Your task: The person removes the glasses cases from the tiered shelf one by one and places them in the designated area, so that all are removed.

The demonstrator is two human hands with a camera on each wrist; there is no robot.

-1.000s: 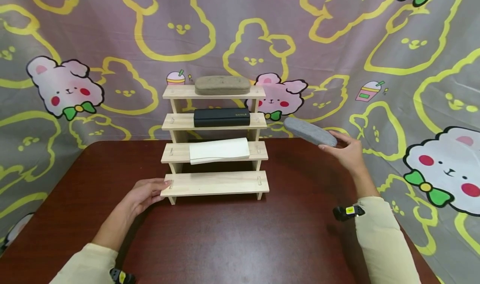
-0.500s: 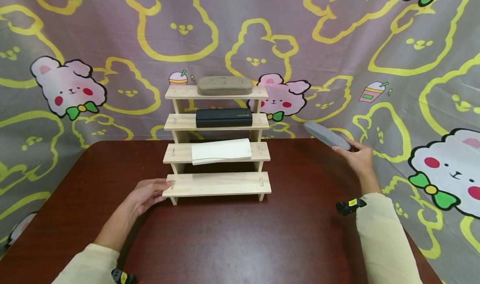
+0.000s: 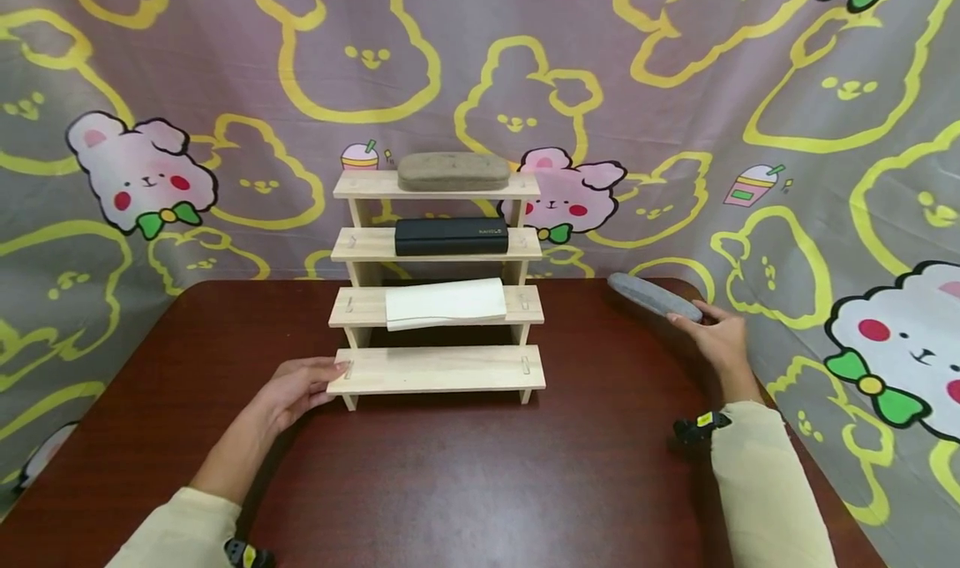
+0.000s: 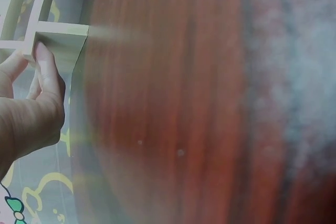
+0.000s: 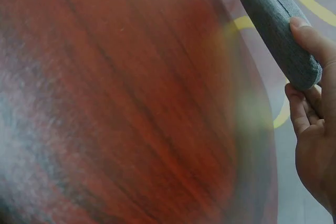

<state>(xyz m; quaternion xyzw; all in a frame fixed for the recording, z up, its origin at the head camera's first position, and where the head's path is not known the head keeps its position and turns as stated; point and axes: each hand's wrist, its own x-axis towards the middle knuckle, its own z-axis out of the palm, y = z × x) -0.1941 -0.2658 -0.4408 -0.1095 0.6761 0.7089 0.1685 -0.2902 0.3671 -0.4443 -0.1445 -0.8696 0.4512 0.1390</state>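
Observation:
A wooden four-step display shelf (image 3: 442, 371) stands on the table. At the left end of its lowest board, my left hand (image 3: 300, 389) pinches the edge between thumb and fingers; the left wrist view shows the same grip on the pale board (image 4: 65, 27). Off to the right of the shelf, my right hand (image 3: 716, 340) holds a grey glasses case (image 3: 651, 295) by its near end. In the right wrist view the thumb lies on top of the case (image 5: 273, 27) with fingers beneath. Whether its far end touches the table cannot be told.
On the shelf's upper steps lie a brown glasses case (image 3: 453, 171), a black case (image 3: 452, 237) and a folded white cloth (image 3: 446, 303). The dark red-brown table (image 3: 480, 476) extends in front. A patterned curtain (image 3: 585, 17) hangs behind and at the sides.
My right hand has carried the grey glasses case rightward, away from the shelf, then lowered it toward the table's back right. My left hand keeps its hold on the shelf.

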